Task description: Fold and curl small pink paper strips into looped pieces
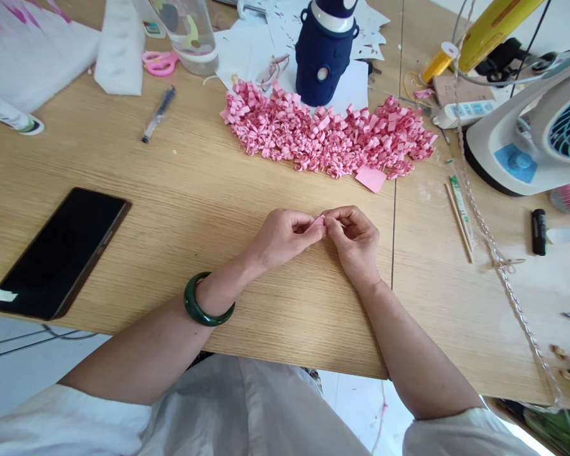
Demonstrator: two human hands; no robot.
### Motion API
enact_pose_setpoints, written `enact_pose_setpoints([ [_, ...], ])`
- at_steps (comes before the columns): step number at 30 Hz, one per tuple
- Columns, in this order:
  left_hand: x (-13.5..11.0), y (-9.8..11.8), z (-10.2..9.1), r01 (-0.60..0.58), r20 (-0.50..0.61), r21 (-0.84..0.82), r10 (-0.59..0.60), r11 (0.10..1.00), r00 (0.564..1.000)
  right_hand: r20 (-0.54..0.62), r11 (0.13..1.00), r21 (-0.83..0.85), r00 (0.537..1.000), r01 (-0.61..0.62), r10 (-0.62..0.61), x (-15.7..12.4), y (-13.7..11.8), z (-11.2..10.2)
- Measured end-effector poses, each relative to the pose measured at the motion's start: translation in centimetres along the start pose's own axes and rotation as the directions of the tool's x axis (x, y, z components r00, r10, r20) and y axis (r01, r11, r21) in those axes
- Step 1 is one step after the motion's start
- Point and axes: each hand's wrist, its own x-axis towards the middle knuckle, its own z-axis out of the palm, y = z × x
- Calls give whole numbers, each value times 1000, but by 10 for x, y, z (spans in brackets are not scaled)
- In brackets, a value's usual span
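Note:
A small pink paper piece (318, 221) is pinched between both hands above the wooden table. My left hand (285, 235), with a dark green bangle on its forearm, grips the piece between thumb and fingers. My right hand (355, 244) is closed too, its thumb and fingertips meeting at the right end of the same piece. Fingers hide most of the paper. Beyond the hands lies a long heap of pink curled paper strips (323, 136). A flat pink paper square (371, 178) rests at the heap's front edge.
A dark blue bottle (322, 60) stands behind the heap. At left lie a black phone (57, 253), a pen (158, 114) and pink scissors (160, 62). A fan (527, 136), thin sticks (459, 221), a black marker (539, 232) and a twisted cord (515, 297) occupy the right.

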Motion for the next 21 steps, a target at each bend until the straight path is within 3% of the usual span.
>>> enact_pose_setpoints([
  [8,-4,3,2,8,-32,69,-6,998,999,-42,998,-48,998,48,-50,2,1,-1],
  [12,-1,6,-1,-75,-197,-16,71,997,978,-38,999,2,998,43,-43,4,4,-3],
  [14,0,5,-2,-79,-246,-85,55,993,968,-30,999,10,999,36,-36,4,4,-3],
  [18,1,5,0,6,-170,-197,-40,980,985,-3,998,-53,1000,24,-24,1,2,-2],
  [21,0,7,3,17,-184,-204,-55,979,981,1,991,-124,999,51,-51,-2,1,-1],
])
